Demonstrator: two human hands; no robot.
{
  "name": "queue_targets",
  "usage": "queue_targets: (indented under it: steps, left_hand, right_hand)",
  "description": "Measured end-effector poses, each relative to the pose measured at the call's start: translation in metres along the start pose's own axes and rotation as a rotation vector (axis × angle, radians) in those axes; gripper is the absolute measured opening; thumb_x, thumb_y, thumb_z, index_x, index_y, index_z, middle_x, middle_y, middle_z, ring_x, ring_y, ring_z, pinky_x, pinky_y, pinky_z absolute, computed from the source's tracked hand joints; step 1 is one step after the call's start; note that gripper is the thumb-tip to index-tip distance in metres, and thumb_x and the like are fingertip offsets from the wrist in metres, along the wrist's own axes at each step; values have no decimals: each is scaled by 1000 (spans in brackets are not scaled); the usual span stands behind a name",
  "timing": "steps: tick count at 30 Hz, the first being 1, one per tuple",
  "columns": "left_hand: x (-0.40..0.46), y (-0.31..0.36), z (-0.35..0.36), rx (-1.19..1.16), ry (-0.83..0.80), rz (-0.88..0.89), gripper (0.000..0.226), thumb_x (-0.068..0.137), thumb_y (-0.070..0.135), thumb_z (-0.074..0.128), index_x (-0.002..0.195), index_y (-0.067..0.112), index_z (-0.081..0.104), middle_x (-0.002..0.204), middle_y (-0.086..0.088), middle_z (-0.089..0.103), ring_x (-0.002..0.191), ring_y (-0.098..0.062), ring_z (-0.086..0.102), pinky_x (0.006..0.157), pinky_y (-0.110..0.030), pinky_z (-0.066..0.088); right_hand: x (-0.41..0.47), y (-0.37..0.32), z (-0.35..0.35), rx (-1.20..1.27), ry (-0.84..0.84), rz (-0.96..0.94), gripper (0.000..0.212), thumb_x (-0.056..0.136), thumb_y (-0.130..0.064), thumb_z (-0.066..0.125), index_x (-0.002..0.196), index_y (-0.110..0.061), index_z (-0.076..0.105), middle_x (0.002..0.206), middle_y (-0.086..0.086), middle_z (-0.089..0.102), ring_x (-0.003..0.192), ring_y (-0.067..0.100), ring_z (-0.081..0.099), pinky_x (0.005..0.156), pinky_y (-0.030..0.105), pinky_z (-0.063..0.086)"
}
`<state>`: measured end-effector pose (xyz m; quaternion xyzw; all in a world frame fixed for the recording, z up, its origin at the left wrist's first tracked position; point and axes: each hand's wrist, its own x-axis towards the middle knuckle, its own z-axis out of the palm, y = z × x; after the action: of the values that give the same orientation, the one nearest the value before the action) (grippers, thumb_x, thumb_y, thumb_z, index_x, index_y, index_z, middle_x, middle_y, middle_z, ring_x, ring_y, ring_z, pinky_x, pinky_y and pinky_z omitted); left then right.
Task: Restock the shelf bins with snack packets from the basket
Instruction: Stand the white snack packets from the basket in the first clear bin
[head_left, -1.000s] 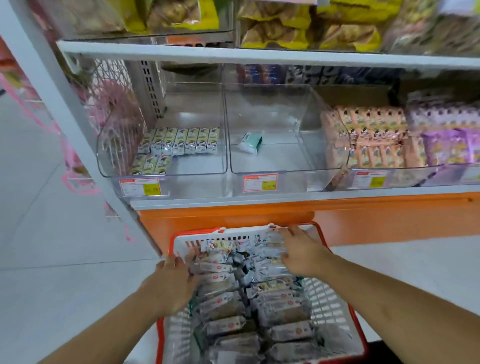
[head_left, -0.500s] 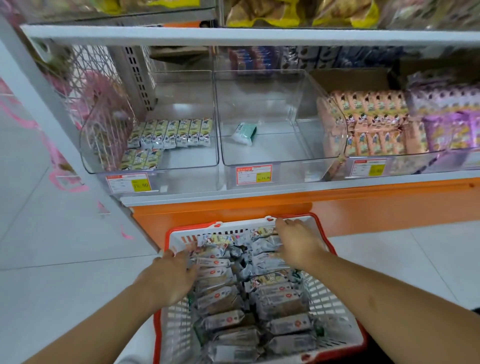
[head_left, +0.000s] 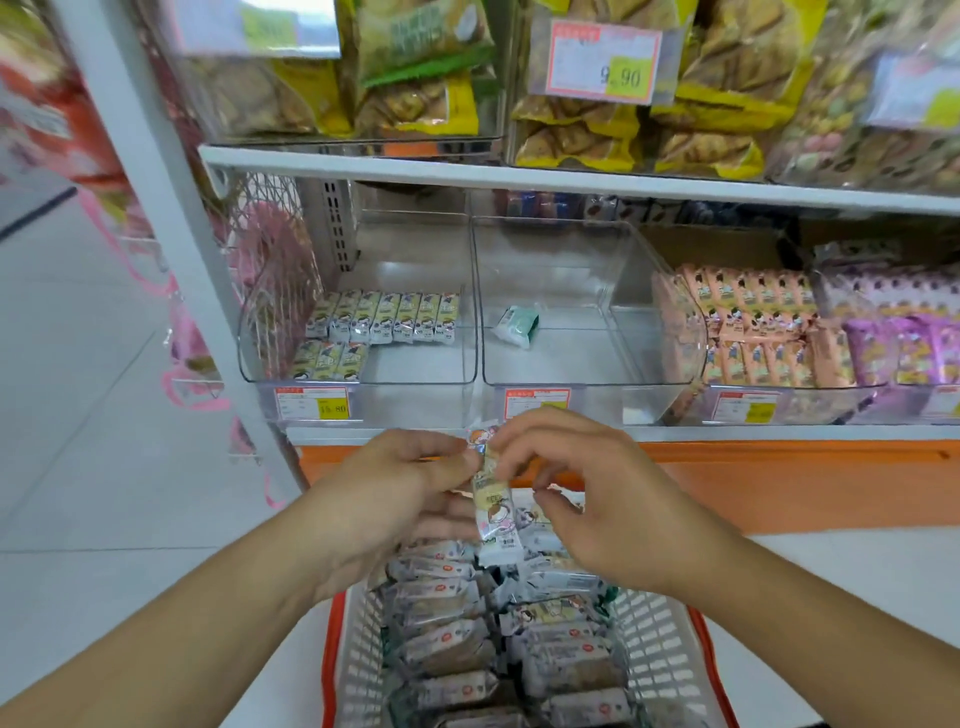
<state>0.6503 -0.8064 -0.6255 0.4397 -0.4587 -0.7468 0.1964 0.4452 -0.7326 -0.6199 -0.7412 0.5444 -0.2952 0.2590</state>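
Both hands hold one snack packet (head_left: 493, 499) upright above the basket (head_left: 660, 639): the left hand (head_left: 395, 499) at its 9 o'clock side, right hand (head_left: 582, 493) pinching from 3 o'clock, below the clear shelf bins (head_left: 358, 338)

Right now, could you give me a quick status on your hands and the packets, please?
Left hand and right hand both pinch one packet above the basket. Left bin part stocked. Nothing in the way.

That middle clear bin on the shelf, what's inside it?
The middle clear bin holds one small green-and-white packet, lying near its left wall. The hands hide part of the bin's front label, but nothing inside it.
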Motion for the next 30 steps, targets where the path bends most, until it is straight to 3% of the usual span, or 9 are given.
queue_targets:
  steps: [5,9,15,19,22,24,27,30]
  left_hand:
    - [-9,11,-7,0,153,125,34,93,7,74,124,7,60,103,-24,76,87,-35,75,75,-41,64]
    - [-9,20,-10,-66,195,180,38,89,7,78,122,7,59,109,-31,71,95,-42,75,80,-46,64]
    - [-5,23,-11,-26,182,173,36,92,14,76,123,11,59,104,-23,76,95,-39,76,88,-49,62]
    - [-5,22,-12,-44,165,150,33,95,19,72,124,12,60,105,-22,76,96,-39,76,92,-49,61]
    - [-6,27,-13,-32,160,139,21,101,24,65,119,13,66,107,-17,77,94,-33,77,88,-46,63]
    - [-4,31,-22,155,240,190,17,104,30,59,115,21,68,108,-7,77,92,-22,77,89,-43,62]
    - [0,43,-56,710,419,384,20,105,42,52,115,31,66,104,12,72,91,-4,66,84,-22,50]
    - [2,54,-95,1116,513,426,32,106,46,39,116,28,64,111,8,65,101,-14,59,83,-30,43]
  right_hand:
    - [6,-10,3,195,90,71,48,87,20,54,103,-23,71,127,-19,62,121,11,63,91,33,57]
    - [13,-16,7,236,104,179,28,93,-13,75,109,-32,62,115,-18,60,109,7,65,89,27,56]
    - [22,-20,13,102,67,139,63,90,-18,82,135,-51,53,125,-30,51,111,3,60,91,21,53]
    - [26,-18,14,96,58,194,69,85,-21,87,134,-56,56,117,-36,54,103,0,62,89,17,53]
    - [29,-14,20,149,117,254,70,81,-28,90,132,-61,56,112,-19,65,96,7,68,90,29,58]
    - [33,-16,20,168,140,289,70,81,-33,90,132,-65,54,115,-18,66,98,6,68,90,27,57]
    - [50,-30,14,175,152,296,65,83,-35,88,132,-64,55,113,-21,63,98,-1,66,89,20,54]
    - [90,-43,17,142,140,264,62,86,-36,85,137,-53,56,114,-19,64,92,-1,67,87,22,57]
